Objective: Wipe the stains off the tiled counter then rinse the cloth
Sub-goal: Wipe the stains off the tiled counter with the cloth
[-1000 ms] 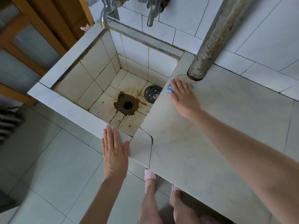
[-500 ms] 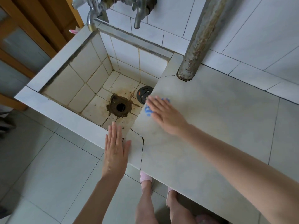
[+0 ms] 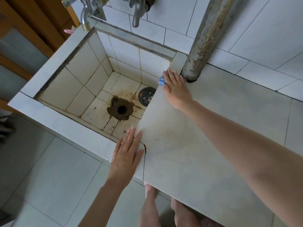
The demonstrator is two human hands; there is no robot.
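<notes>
At the far left stands a brown wooden frame (image 3: 32, 30), and below it the grey floor tiles (image 3: 49, 177) give wide free room in front of the basin; next comes the square white-tiled sink basin (image 3: 65, 122), with dark dirty joints along its rim and a rusty brown drain hole (image 3: 121, 109) in its bottom; 2 grey metal taps (image 3: 85, 17) hang over its back edge. The left hand (image 3: 127, 154) lies flat on the front rim, fingers straight and close together, holding nothing; it covers the corner where the rim meets the counter, just beside a dark crack (image 3: 144, 148) in the tile. A round dark drain cover with a bear face (image 3: 146, 96) lies in the basin, partly hidden by the counter edge. The blue and white cloth (image 3: 162, 81) is at the far left corner of the pale grey tiled counter (image 3: 213, 128), right at the edge over the basin; the right hand (image 3: 176, 89) presses on it with straight fingers, and only a small part of the cloth shows. The fingertips are just beside the rusty grey vertical pipe (image 3: 203, 40). Faint brownish stains (image 3: 165, 133) mark the counter near the basin edge; to the right the counter is wide, ending at the white wall tiles (image 3: 262, 30).
</notes>
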